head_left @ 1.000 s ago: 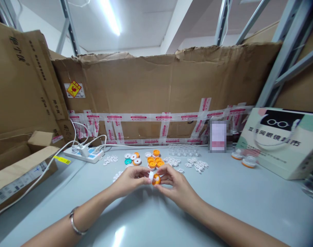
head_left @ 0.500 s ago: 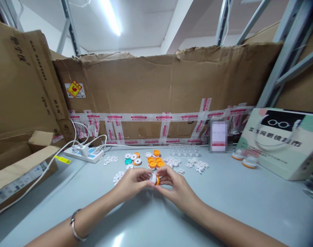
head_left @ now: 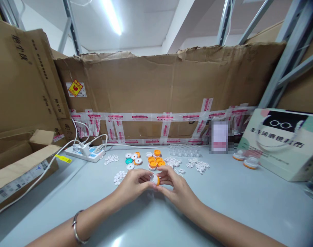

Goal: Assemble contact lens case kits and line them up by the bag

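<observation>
Between my two hands, above the table, is a small round case point(head_left: 154, 179) with a clear-white part on the left and an orange rim on the right. My left hand point(head_left: 136, 181) pinches its pale side with thumb and fingers. The orange side is gripped by the fingers of my right hand point(head_left: 175, 183). Just beyond my hands lies a cluster of orange round caps point(head_left: 156, 162). White and teal ring-shaped caps point(head_left: 129, 161) lie to the left of these. Small white discs point(head_left: 119, 177) are partly hidden behind my left hand.
Small white pieces point(head_left: 199, 165) and clear domed parts point(head_left: 184, 151) lie toward the back. Two finished-looking clear-and-orange cases point(head_left: 250, 162) stand by a printed carton point(head_left: 277, 144) on the right. A power strip point(head_left: 86, 153) with cables sits at left, near an open cardboard box point(head_left: 24, 171).
The pale part and the orange rim appear closer together in my hands. Both hands keep nearly the same place; the whole view has shifted slightly.
</observation>
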Tool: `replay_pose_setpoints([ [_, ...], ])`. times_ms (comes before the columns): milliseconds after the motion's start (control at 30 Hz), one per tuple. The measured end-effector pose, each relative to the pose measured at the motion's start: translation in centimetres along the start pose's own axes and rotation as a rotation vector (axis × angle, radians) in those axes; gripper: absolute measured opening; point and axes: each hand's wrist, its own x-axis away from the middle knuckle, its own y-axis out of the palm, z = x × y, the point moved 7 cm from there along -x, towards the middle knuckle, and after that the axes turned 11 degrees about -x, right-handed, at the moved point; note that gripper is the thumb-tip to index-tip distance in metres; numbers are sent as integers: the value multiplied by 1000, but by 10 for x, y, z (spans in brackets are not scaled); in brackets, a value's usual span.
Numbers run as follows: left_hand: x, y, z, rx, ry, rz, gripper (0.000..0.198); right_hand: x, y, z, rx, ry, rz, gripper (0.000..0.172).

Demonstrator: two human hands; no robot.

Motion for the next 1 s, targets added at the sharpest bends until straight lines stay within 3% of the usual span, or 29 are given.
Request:
replay_pose_setpoints([
  [133,0,1,-1,70,15,2,22,3,-1,-1,19,-43,18,41],
  [333,3,13,-2,194,-4,-123,25,6,1,0,8,-44,10,38],
  [433,3,14,0,225,-13,-142,24,5,1,5,-107,44,51,35],
  [533,1,9,3,221,31,-87,22,3,1,12,-283,167,124,37],
  [667,2,-6,7,104,127,40,26,4,3,17,-481,283,194,44],
  [767,6,-13,13,-72,236,94,28,6,8,22,-614,381,174,48],
  [1000,14,4,22,-328,425,76,30,13,12,45,-756,561,240,47],
])
